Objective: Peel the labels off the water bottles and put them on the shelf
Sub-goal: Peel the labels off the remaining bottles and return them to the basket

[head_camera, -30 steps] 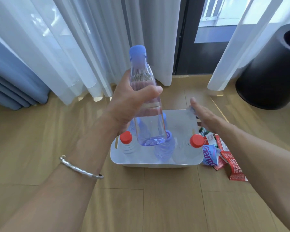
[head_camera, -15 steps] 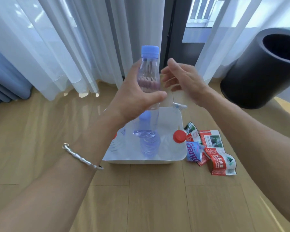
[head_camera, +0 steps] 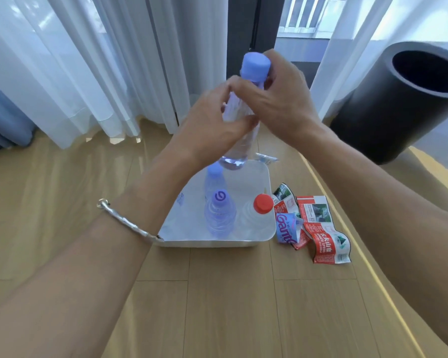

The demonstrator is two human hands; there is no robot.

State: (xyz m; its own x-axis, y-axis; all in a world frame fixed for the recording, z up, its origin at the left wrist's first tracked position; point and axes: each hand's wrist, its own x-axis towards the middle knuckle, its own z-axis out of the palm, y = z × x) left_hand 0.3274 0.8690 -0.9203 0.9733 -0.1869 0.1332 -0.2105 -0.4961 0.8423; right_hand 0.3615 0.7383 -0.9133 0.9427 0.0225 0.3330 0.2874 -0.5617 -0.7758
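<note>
With the left hand (head_camera: 212, 125) gripping the bottle (head_camera: 239, 151) around its middle and the right hand (head_camera: 282, 99) curled at its neck, steady the body and peel the label (head_camera: 233, 109) slowly.

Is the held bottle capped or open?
Capped. The blue cap sits on top of the bottle, which the left hand and right hand grip.

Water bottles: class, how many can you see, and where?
4. Left hand and right hand grip the held bottle; the white tray holds a blue-capped bottle at back, purple-capped bottle in front, red-capped bottle at right. The left forearm may hide more.
</note>
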